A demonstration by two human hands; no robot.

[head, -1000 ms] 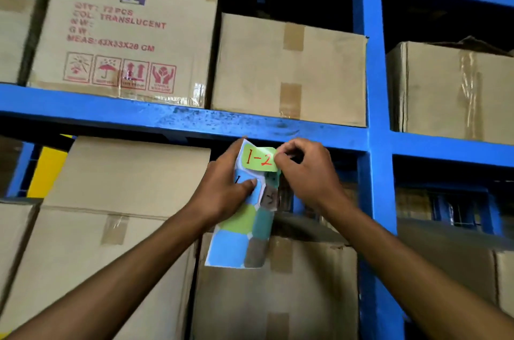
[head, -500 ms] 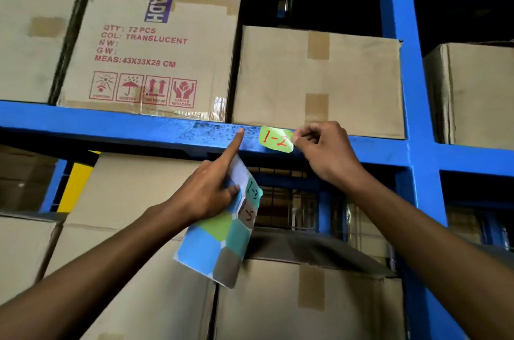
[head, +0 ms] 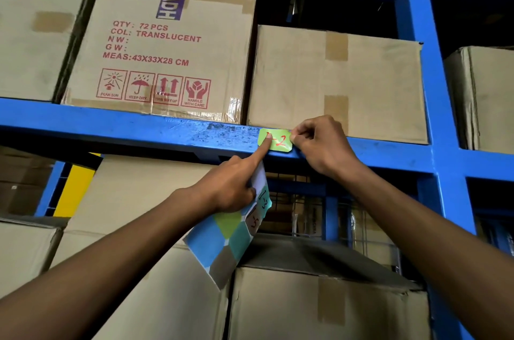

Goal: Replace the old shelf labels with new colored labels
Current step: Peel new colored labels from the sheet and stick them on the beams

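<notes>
Now my left hand (head: 230, 189) clasps the sticker sheet (head: 225, 239) while its forefinger presses the green label (head: 276, 140) against the blue shelf beam (head: 139, 128); my right hand (head: 319, 144) pinches the label's right edge.

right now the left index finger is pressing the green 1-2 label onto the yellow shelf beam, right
Not quite: in the head view the shelf beam is blue, not yellow. The left hand does press its index finger on the green 1-2 label.

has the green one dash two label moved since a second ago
Yes. The green label went up from the sticker sheet onto the blue shelf beam.
</notes>
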